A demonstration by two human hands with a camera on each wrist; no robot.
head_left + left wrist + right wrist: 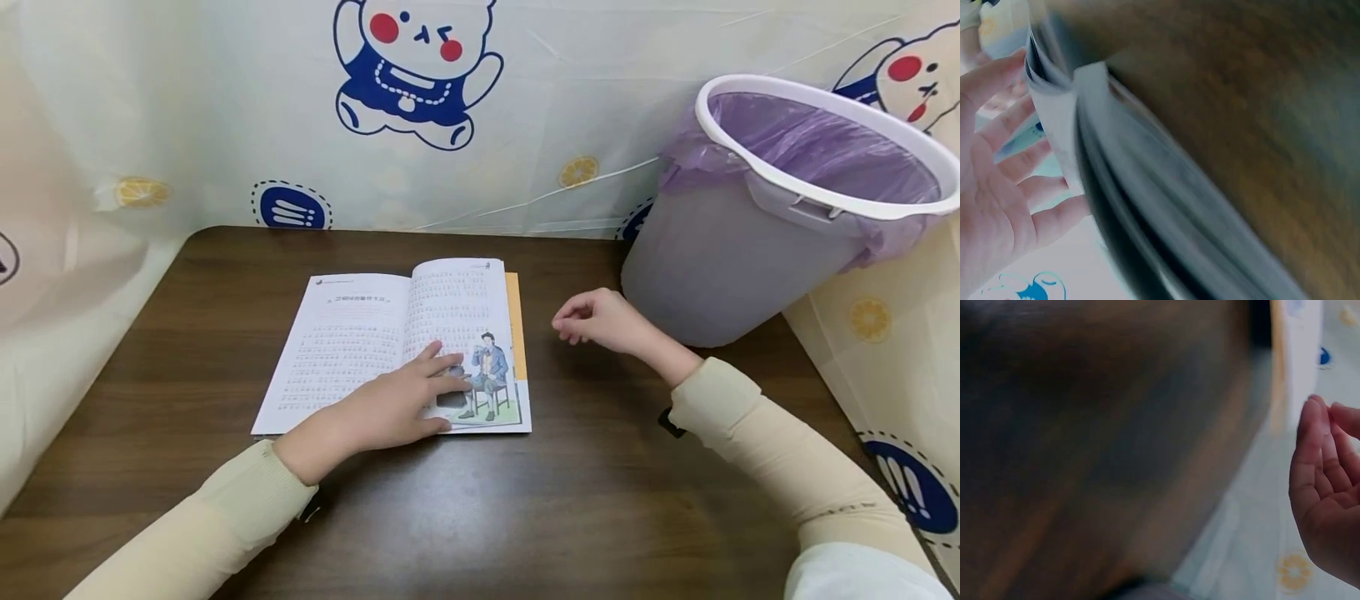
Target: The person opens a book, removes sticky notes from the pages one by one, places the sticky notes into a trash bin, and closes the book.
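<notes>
An open book (341, 354) lies on the brown table, printed text on both pages and a drawing of a seated person (489, 375) low on the right page. My left hand (393, 407) rests on the lower part of that page, fingers spread toward the drawing. In the left wrist view, the same hand (997, 181) has its fingers against the paper, beside the blurred page edges (1141, 175). To the right of the book, apart from it, my right hand (606, 321) hovers with loosely bent fingers. The right wrist view shows nothing held in that hand (1329, 487).
A grey bin (720, 250) with a white rim and a purple liner stands at the right, close beyond my right hand. A patterned curtain (525, 108) with cartoon figures hangs along the table's back edge. An orange strip (516, 325) shows along the book's right edge.
</notes>
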